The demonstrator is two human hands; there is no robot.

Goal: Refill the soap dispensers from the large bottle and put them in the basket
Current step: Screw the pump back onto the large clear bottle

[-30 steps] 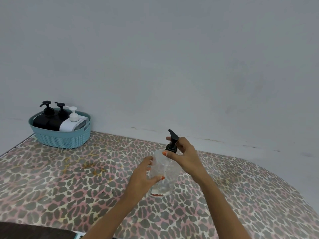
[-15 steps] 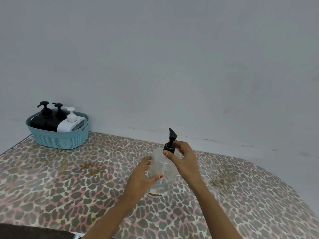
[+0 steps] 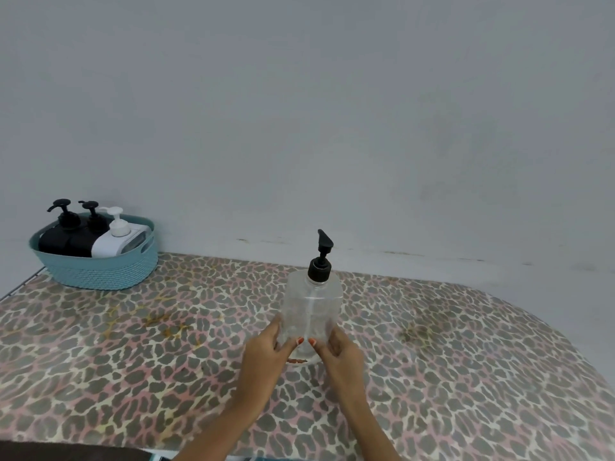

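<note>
A large clear bottle (image 3: 312,304) with a black pump (image 3: 321,261) stands upright in the middle of the table, nearly empty. My left hand (image 3: 266,354) grips its lower left side and my right hand (image 3: 339,352) grips its lower right side, thumbs meeting at the front. At the far left a teal woven basket (image 3: 100,274) holds two black dispensers (image 3: 63,234) (image 3: 91,232) and one white dispenser (image 3: 114,239), all upright.
The table has a leopard-print cloth (image 3: 466,361) and runs back to a plain grey wall (image 3: 332,128). The table's left edge (image 3: 20,287) lies just beside the basket. A dark object (image 3: 66,452) shows at the bottom left corner.
My right hand has let go of the black pump and dropped to the bottle's lower right side. My left hand slid lower on the bottle.
</note>
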